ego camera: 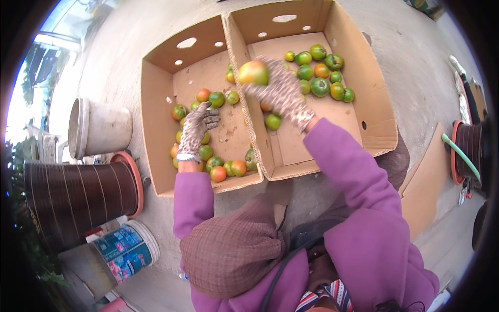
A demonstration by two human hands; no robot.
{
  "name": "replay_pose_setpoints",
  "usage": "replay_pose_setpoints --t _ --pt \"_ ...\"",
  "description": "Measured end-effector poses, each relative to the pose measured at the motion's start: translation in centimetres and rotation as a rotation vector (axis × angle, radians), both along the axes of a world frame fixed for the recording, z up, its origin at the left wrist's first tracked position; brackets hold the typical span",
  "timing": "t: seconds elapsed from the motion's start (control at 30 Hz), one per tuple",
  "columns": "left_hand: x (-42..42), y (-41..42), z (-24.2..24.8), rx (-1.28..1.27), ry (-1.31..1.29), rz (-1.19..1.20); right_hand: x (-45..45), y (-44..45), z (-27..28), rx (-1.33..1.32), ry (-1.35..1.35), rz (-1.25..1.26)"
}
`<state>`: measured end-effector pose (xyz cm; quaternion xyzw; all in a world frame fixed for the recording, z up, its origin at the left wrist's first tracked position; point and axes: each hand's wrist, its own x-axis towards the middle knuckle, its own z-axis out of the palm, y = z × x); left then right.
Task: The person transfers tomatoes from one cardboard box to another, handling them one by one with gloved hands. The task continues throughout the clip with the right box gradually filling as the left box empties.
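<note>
My right hand (278,85), in a spotted glove and blurred by motion, grips a large yellow-green tomato with an orange flush (255,73). It is above the adjoining walls of two open cardboard boxes. Over the tomatoes in the left cardboard box (158,128) is my left hand (197,126), also gloved, its fingers loosely bent and no tomato visible in them. Green and orange tomatoes line that box's sides, among them an orange one (218,174). In the right cardboard box (356,74), several mostly green tomatoes (320,87) are grouped toward the back; my right hand hides some.
On the left are a white bucket (107,126), a dark ribbed pot with an orange rim (85,193) and a printed bucket (124,249). A flat cardboard piece (427,183) lies at right, near another dark pot (468,152) and a green hose (462,156). The floor is concrete.
</note>
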<state>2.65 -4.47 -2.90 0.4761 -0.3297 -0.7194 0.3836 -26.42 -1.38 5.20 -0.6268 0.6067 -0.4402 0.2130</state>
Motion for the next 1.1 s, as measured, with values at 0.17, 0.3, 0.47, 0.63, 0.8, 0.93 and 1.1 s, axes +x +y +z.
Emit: replay_pose_setpoints --t 0.17,0.3,0.47,0.63,0.8,0.93,1.1 --pt "2.0 2.1 -2.3 -0.363 -1.326 -0.531 -3.3 -2.3 -4.2 0.296 0.216 -0.129" --pt "-3.8 2.7 -2.5 -0.395 -0.999 -0.736 -6.6 -2.9 -8.4 0.113 0.401 -0.289" --pt "-6.5 3.8 -2.8 -0.479 -1.121 -0.608 -5.5 -2.6 -5.1 0.181 0.112 -0.020" --pt "-9.6 3.8 -1.6 -0.396 -0.987 -0.707 -4.2 -2.0 -4.7 -0.072 0.226 -0.030" --pt "-8.9 3.5 -4.8 -0.631 -1.161 -0.696 -2.9 -1.8 -4.2 -0.049 0.252 0.005" --pt "-9.1 3.4 -6.0 -0.738 -1.181 -0.712 -2.6 -2.0 -4.6 -0.072 0.262 0.024" --pt "-8.1 1.9 -5.9 -0.594 -1.252 -0.617 -1.2 -1.6 -3.5 -0.110 0.282 0.059"
